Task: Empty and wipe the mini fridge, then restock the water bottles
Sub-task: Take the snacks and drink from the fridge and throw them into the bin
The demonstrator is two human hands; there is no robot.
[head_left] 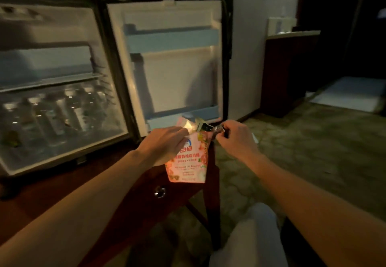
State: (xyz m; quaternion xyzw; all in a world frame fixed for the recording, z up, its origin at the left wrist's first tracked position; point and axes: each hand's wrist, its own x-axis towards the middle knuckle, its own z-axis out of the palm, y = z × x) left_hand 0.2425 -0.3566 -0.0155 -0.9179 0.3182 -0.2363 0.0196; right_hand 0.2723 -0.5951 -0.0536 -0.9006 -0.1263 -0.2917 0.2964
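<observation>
Left hand (pixel 165 141) grips a pink pouch (pixel 188 162); right hand (pixel 234 137) at 3 o'clock pinches its top; fridge (pixel 62 156) open at 10.

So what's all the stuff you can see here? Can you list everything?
white mini fridge: one, white inside, on the wooden table at left, open
fridge door: one, white liner with pale blue shelves, swung open in the middle
clear water bottles: several, too blurred to count, on the fridge's lower level
reddish-brown wooden table: one, under the fridge, round metal knob on its front
pink printed pouch: one, in front of the door's bottom edge
dark wooden cabinet: one, by the right wall
patterned green carpet: floor at right
left hand: grips the pouch's upper part
right hand: pinches the pouch's top corner
</observation>
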